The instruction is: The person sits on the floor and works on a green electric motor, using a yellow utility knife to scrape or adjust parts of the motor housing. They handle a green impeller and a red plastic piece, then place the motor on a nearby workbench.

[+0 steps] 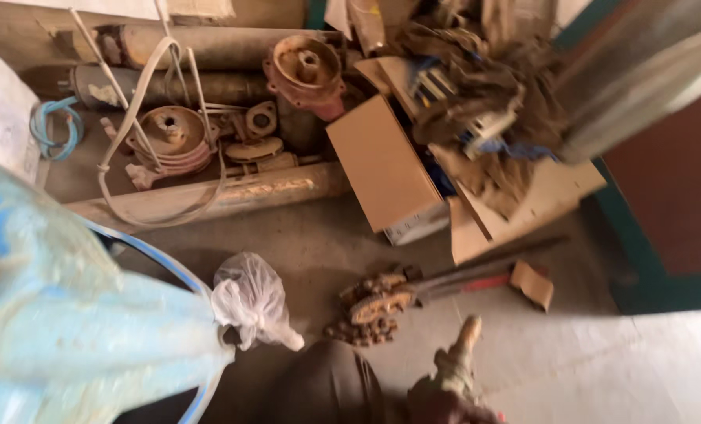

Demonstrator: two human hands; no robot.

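Note:
My right hand (451,383) shows at the bottom edge, grimy and blurred, with one pale tip pointing up toward a rusty chain wrench (378,305) on the concrete floor. The wrench's long handles (476,279), partly red, run off to the right. The hand is just short of the wrench and not touching it. Whether its fingers hold something is unclear. My left hand is out of frame. A large blurred light-blue object (67,322) fills the lower left, close to the camera. My dark knee (327,385) sits beside the hand.
A knotted white plastic bag (252,298) lies left of the wrench. Behind are a cardboard box (382,165), torn cardboard and rags (484,94), rusty pump parts (307,69), pipes (209,196) and a white cable (130,118). A grey metal pole (641,71) crosses the upper right.

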